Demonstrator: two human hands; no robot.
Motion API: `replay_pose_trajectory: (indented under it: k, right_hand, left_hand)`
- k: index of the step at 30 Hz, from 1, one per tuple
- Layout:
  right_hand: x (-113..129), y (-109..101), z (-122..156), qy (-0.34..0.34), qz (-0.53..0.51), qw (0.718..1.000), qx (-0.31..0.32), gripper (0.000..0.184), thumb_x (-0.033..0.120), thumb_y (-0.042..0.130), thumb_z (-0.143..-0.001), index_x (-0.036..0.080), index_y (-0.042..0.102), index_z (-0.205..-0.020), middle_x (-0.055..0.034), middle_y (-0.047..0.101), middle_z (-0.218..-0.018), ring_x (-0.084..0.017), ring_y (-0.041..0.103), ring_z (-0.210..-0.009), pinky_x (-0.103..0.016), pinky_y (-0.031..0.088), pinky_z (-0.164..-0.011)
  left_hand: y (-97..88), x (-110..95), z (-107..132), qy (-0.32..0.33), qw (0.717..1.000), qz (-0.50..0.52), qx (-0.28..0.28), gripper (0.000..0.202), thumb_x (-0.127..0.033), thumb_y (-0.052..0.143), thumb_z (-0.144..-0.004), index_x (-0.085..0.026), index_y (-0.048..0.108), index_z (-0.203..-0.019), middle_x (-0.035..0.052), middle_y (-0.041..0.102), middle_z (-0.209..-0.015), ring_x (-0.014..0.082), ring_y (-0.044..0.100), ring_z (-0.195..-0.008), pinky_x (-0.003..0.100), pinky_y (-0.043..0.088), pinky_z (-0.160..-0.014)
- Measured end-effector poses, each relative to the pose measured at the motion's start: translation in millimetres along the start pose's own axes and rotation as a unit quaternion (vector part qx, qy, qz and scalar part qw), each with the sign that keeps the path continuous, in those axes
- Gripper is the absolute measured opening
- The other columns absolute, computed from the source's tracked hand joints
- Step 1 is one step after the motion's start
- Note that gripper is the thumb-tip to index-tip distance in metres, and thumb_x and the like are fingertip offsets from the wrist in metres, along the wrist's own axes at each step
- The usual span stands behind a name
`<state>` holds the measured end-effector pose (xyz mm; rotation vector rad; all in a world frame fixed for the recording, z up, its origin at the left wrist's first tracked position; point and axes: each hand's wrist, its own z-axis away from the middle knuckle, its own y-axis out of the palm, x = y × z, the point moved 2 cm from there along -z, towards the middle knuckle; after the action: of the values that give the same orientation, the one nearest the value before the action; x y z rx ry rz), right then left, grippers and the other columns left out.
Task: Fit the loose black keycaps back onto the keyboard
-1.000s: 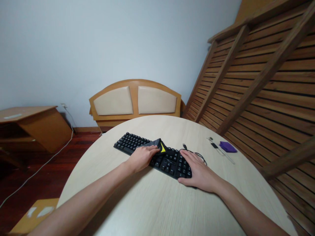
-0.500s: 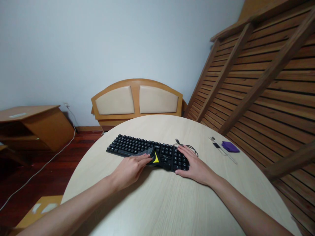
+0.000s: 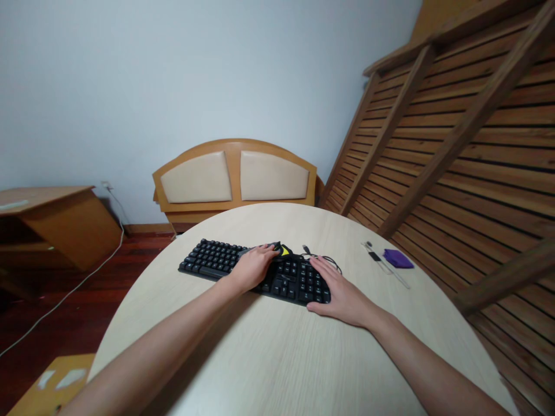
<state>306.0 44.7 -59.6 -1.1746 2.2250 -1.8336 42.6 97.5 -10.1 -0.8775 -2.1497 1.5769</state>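
Observation:
A black keyboard (image 3: 208, 257) lies slantwise on the round pale wooden table (image 3: 295, 358). My left hand (image 3: 254, 267) is closed on a dark cloth with a yellow patch (image 3: 285, 251), pressed onto the middle of the keyboard near its far edge. Part of the cloth is hidden under the fingers. At the keyboard's right end, my right hand (image 3: 340, 293) grips it, thumb at the near edge and fingers at the far edge. The keyboard's black cable (image 3: 333, 262) curls behind that hand, its plug lying on the table.
To the right on the table are a purple pouch (image 3: 398, 258) and a white cord with a small black piece (image 3: 374, 256). A padded headboard (image 3: 234, 176) stands beyond the table. Wooden slats (image 3: 468, 162) lean at the right; a wooden desk (image 3: 65, 231) is at the left.
My left hand has moved the cloth from the keyboard's near edge to its far edge. My right hand keeps its grip on the keyboard's right end. The view has turned slightly right.

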Motion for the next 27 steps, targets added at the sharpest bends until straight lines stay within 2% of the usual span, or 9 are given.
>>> replay_pose_trajectory:
  k: [3,7,14,19,22,24,27]
  right_hand:
    - [2,0,-1,0.005,0.005,1.000,-0.004,0.104,0.059,0.075,-0.072,0.018,0.029,-0.156,-0.0153,0.032,-0.160,-0.036,0.025,-0.148,-0.056,0.025,-0.120]
    - [1,0,-1,-0.001,0.014,1.000,-0.012,0.101,0.060,0.073,-0.073,0.020,0.030,-0.155,-0.0147,0.035,-0.158,-0.035,0.028,-0.146,-0.056,0.029,-0.119]
    - [-3,3,-1,-0.009,0.030,0.999,-0.019,0.100,0.060,0.072,-0.075,0.021,0.028,-0.156,-0.0149,0.035,-0.158,-0.034,0.029,-0.146,-0.057,0.029,-0.118]
    - [-4,4,-1,-0.013,0.031,0.999,-0.017,0.099,0.058,0.072,-0.076,0.020,0.027,-0.155,-0.0159,0.035,-0.158,-0.034,0.029,-0.147,-0.056,0.029,-0.118]
    - [-4,3,-1,-0.019,0.027,0.999,-0.012,0.099,0.060,0.072,-0.076,0.019,0.028,-0.155,-0.0164,0.035,-0.158,-0.033,0.029,-0.147,-0.055,0.028,-0.119]
    - [-4,2,-1,-0.023,0.022,0.999,-0.011,0.100,0.060,0.072,-0.076,0.019,0.027,-0.155,-0.0165,0.034,-0.158,-0.034,0.028,-0.147,-0.055,0.027,-0.119]
    - [-3,2,-1,-0.028,0.012,0.999,-0.012,0.101,0.058,0.072,-0.077,0.021,0.023,-0.157,-0.0167,0.032,-0.159,-0.035,0.027,-0.147,-0.057,0.028,-0.119]
  left_hand:
    - [4.9,-6,10,0.016,1.000,-0.002,0.009,0.046,0.000,0.048,-0.089,-0.014,0.060,-0.131,0.0126,0.059,-0.140,0.0258,0.055,-0.131,0.042,0.046,-0.109]
    - [-0.5,-14,29,0.036,0.999,-0.004,0.018,0.050,0.003,0.050,-0.084,-0.014,0.060,-0.130,0.0142,0.060,-0.138,0.0289,0.058,-0.127,0.046,0.051,-0.104]
    - [-8.5,-33,66,0.070,0.997,0.003,0.033,0.058,0.007,0.048,-0.079,-0.013,0.059,-0.133,0.0138,0.059,-0.139,0.0282,0.058,-0.127,0.046,0.050,-0.106]
    - [-19.7,-34,84,0.097,0.993,0.026,0.054,0.060,0.006,0.048,-0.078,-0.014,0.057,-0.134,0.0144,0.059,-0.139,0.0282,0.060,-0.125,0.045,0.053,-0.102]
    - [-31.5,-27,81,0.088,0.993,0.055,0.054,0.051,0.000,0.047,-0.087,-0.018,0.059,-0.133,0.0111,0.067,-0.130,0.0252,0.069,-0.112,0.040,0.060,-0.091]
    - [-38.7,-20,71,0.046,0.997,0.059,0.020,0.044,-0.005,0.045,-0.093,-0.019,0.058,-0.134,0.0093,0.070,-0.125,0.0245,0.071,-0.106,0.040,0.061,-0.086]
    - [-42.3,-13,47,-0.016,0.998,0.029,-0.052,0.043,-0.009,0.042,-0.097,-0.019,0.054,-0.137,0.0088,0.066,-0.132,0.0244,0.068,-0.113,0.040,0.059,-0.092]
